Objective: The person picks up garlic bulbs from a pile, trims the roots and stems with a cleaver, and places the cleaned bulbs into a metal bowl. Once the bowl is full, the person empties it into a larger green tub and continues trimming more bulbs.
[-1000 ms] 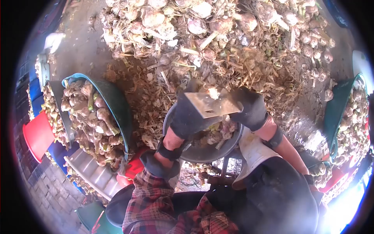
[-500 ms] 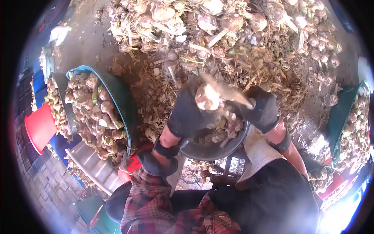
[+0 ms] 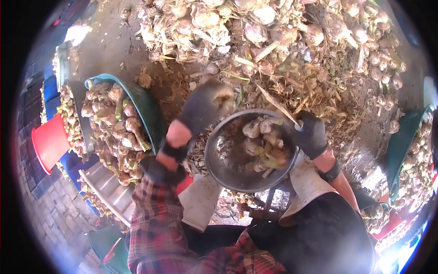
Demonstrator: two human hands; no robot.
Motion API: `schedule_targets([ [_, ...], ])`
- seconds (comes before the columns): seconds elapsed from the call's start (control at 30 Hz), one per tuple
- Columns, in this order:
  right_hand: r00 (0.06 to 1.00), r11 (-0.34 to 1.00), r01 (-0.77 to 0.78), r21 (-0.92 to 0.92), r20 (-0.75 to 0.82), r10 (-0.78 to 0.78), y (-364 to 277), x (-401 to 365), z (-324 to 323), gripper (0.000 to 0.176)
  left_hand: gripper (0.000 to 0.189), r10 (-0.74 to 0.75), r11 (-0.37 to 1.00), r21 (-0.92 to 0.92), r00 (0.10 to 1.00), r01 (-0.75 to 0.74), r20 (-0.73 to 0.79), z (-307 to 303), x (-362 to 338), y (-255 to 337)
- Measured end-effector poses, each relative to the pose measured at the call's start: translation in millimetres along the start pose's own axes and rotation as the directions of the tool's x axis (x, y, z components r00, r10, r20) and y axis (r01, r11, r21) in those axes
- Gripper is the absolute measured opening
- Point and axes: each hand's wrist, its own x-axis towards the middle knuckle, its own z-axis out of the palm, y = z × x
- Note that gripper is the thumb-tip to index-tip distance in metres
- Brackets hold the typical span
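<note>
My left hand [image 3: 203,107], in a dark glove, is closed around a garlic bulb [image 3: 223,98] to the upper left of a grey metal bowl [image 3: 214,166]; hand and bulb are blurred. Several garlic bulbs [image 3: 264,128] lie in the bowl's right half. My gloved right hand [image 3: 310,132] is closed on a knife [image 3: 276,102] beside the bowl's right rim. The blade points up and to the left, over the loose husks. Below the right side of the bowl, something blurred and pale green is among the bulbs.
A big garlic heap [image 3: 255,27] lies ahead, with dry husks [image 3: 315,91] around it. Green tubs of garlic stand at left [image 3: 153,109] and right [image 3: 401,150]. A red bucket [image 3: 49,142] and a white slatted crate [image 3: 107,187] are at far left.
My left hand has moved left and up with the garlic, away from the knife, uncovering the bowl. My right hand still holds the knife, with its blade now apart from the bulb.
</note>
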Motion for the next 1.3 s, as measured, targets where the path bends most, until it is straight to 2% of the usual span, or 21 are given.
schedule_targets([
  [0.03,0.998,0.998,-0.054,0.040,0.045,0.052,-8.2,1.7,-3.3,0.025,0.025,0.158,0.955,0.274,0.976,-0.113,-0.148,8.2,10.6,-23.2],
  [0.2,1.000,1.000,-0.022,0.020,0.018,0.022,-0.5,4.8,2.3,0.026,0.051,0.409,0.672,0.674,0.912,-0.307,0.007,19.2,63.5,-43.2],
  [0.4,0.999,0.997,-0.035,0.069,-0.030,0.038,7.6,8.5,9.3,0.024,0.052,0.200,0.720,0.664,0.977,-0.201,0.080,27.8,59.7,-44.3],
  [0.47,0.997,0.996,-0.042,0.081,-0.058,0.047,11.5,7.1,9.5,0.020,0.046,0.062,0.847,0.515,0.987,-0.131,0.150,23.7,49.8,-40.7],
  [0.53,0.991,0.988,-0.084,0.128,-0.089,0.096,3.7,5.3,2.6,0.018,0.041,0.135,0.909,0.397,0.991,-0.125,0.004,18.0,30.3,-31.9],
  [0.6,0.984,0.977,-0.118,0.178,-0.110,0.139,-4.5,3.1,-3.3,0.016,0.043,-0.077,0.992,-0.118,0.953,0.044,-0.292,-1.1,13.1,-10.0],
  [0.63,0.982,0.974,-0.117,0.196,-0.126,0.144,-8.1,4.8,-4.7,0.016,0.047,-0.097,0.970,-0.242,0.911,-0.003,-0.401,-12.3,8.4,10.2],
  [0.77,0.984,0.975,-0.059,0.216,-0.150,0.092,-25.7,13.5,-7.3,0.017,0.047,-0.002,0.938,-0.315,0.910,-0.142,-0.415,-29.0,-6.1,13.1],
  [0.83,0.990,0.967,-0.058,0.248,-0.108,0.087,-43.2,16.0,-20.9,0.019,0.047,-0.140,0.930,-0.366,0.932,0.007,-0.336,-19.6,-4.6,27.2],
  [0.87,0.992,0.970,-0.006,0.241,-0.117,0.036,-46.9,16.7,-22.6,0.018,0.047,-0.137,0.928,-0.373,0.934,0.005,-0.329,-13.0,-2.6,36.6],
  [0.93,0.971,0.971,0.234,0.041,-0.060,-0.232,-44.3,18.5,-30.1,0.018,0.057,-0.239,0.713,-0.701,0.948,0.024,-0.211,-1.7,2.3,51.8],
  [0.97,0.954,0.950,0.297,0.094,-0.064,-0.292,-49.8,18.2,-32.5,0.019,0.070,0.013,0.903,-0.396,0.933,-0.165,-0.359,2.2,4.4,43.1],
  [1.0,0.925,0.923,0.379,0.068,-0.071,-0.374,-54.3,20.2,-36.2,0.019,0.070,0.017,0.900,-0.401,0.934,-0.169,-0.356,23.1,10.1,15.2],
  [1.03,0.929,0.929,0.368,0.046,-0.048,-0.366,-62.8,21.3,-41.7,0.020,0.073,0.206,0.436,-0.871,0.967,-0.227,-0.149,28.5,25.0,15.3],
  [1.07,0.934,0.934,0.357,0.024,-0.025,-0.356,-69.5,21.9,-44.7,0.021,0.076,0.467,-0.177,-0.984,0.880,-0.004,-0.087,31.1,31.7,15.3],
  [1.1,0.936,0.936,0.351,0.021,-0.026,-0.350,-71.4,22.8,-43.8,0.021,0.068,0.220,-0.434,-0.897,0.975,0.087,-0.012,24.4,5.9,14.5],
  [1.13,0.936,0.936,0.352,0.008,-0.040,-0.351,-72.7,24.0,-42.7,0.022,0.068,0.224,-0.436,-0.895,0.975,0.093,-0.007,26.3,1.7,23.0],
  [1.17,0.934,0.936,0.353,-0.005,-0.054,-0.352,-72.5,24.8,-42.5,0.024,0.067,0.115,0.335,-0.920,0.978,-0.201,-0.172,30.2,0.5,30.2],
  [1.2,0.936,0.937,0.349,-0.006,-0.055,-0.349,-71.0,25.4,-43.8,0.024,0.066,0.161,0.902,-0.324,0.920,-0.285,-0.358,32.7,1.2,33.5],
  [1.27,0.919,0.919,0.393,-0.035,-0.016,-0.394,-68.0,26.2,-46.1,0.023,0.062,0.197,0.879,-0.344,0.909,-0.330,-0.366,35.4,2.9,31.1],
  [1.3,0.919,0.919,0.393,-0.035,-0.015,-0.393,-65.3,26.7,-45.8,0.023,0.069,-0.027,0.392,-0.905,0.981,-0.168,-0.194,35.6,-2.5,32.5],
])
